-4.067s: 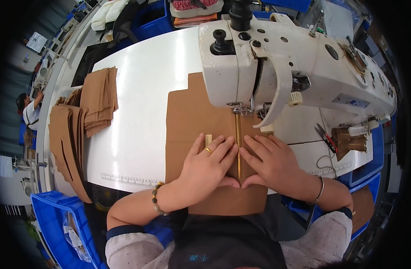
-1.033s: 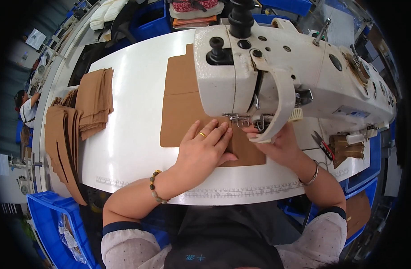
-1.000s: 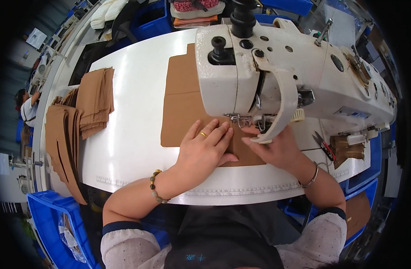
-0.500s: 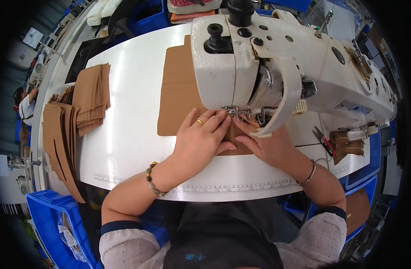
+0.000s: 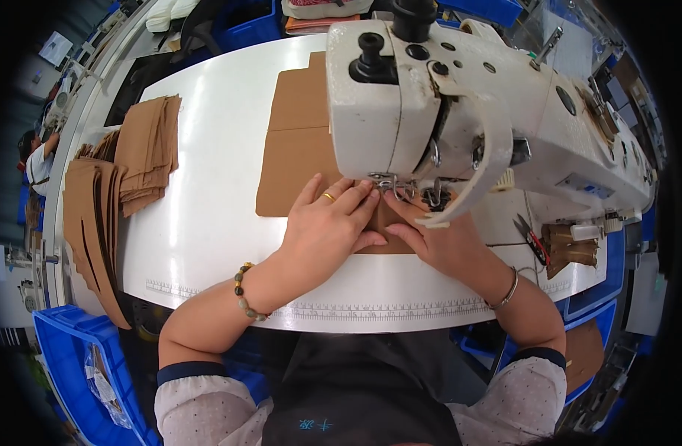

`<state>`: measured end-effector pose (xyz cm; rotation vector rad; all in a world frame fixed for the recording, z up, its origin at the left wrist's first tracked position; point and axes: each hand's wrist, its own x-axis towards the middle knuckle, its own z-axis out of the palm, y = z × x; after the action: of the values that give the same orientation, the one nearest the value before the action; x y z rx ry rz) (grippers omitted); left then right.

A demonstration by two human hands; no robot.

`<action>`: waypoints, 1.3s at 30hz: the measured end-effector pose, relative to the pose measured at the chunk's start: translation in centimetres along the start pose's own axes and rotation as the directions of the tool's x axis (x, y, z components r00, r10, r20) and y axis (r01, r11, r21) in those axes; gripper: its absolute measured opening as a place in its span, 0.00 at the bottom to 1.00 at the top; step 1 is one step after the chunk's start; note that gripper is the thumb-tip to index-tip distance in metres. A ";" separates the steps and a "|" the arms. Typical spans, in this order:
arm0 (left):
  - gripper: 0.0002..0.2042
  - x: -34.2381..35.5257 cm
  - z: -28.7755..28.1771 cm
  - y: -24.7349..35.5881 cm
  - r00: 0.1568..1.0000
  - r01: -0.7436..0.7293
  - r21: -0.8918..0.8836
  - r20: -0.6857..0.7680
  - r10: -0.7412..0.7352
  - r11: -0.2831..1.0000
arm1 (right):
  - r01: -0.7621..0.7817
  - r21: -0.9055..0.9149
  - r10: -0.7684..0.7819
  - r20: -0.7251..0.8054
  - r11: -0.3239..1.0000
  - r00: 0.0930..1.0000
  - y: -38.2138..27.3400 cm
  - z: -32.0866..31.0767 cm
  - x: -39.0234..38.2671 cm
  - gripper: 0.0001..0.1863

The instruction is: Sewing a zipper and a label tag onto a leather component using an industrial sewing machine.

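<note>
A flat brown fabric piece (image 5: 296, 149) lies on the white sewing table (image 5: 207, 201) and runs under the head of a white industrial sewing machine (image 5: 460, 97). My left hand (image 5: 330, 227) presses flat on the piece's near edge, fingers spread, just left of the presser foot (image 5: 389, 182). My right hand (image 5: 437, 241) rests on the piece under the machine head, its fingertips beside the presser foot. The needle area is partly hidden by the machine.
Stacks of brown cut pieces (image 5: 144, 152) lie at the table's left, more hang over the edge (image 5: 92, 230). Blue bins (image 5: 66, 357) stand at lower left. Scissors (image 5: 530, 238) and brown scraps (image 5: 571, 245) sit at right. Another person (image 5: 36, 152) is at far left.
The brown piece has fed away from me under the machine; only a short part stays near the front edge. Both hands moved forward with it, up to the presser foot.
</note>
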<state>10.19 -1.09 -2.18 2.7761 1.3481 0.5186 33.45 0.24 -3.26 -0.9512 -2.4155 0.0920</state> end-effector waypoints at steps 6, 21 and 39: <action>0.29 -0.2 0.1 0.0 1.000 -0.011 0.026 -0.006 0.011 1.000 | -0.040 -0.028 0.042 0.074 0.999 0.996 -0.1 -0.1 -0.4 0.24; 0.29 -0.2 0.4 0.1 1.000 0.012 -0.002 -0.023 -0.012 1.000 | -0.152 -0.044 0.151 -0.034 0.987 0.988 1.2 0.6 -0.5 0.06; 0.26 -0.2 -0.4 0.2 1.000 -0.008 -0.019 0.003 0.008 1.000 | -0.075 0.052 0.076 -0.027 0.996 0.997 -0.9 -0.4 -0.6 0.14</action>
<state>10.12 -1.45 -1.87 2.7670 1.3251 0.5243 33.54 -0.88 -2.96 -1.0135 -2.3394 0.1658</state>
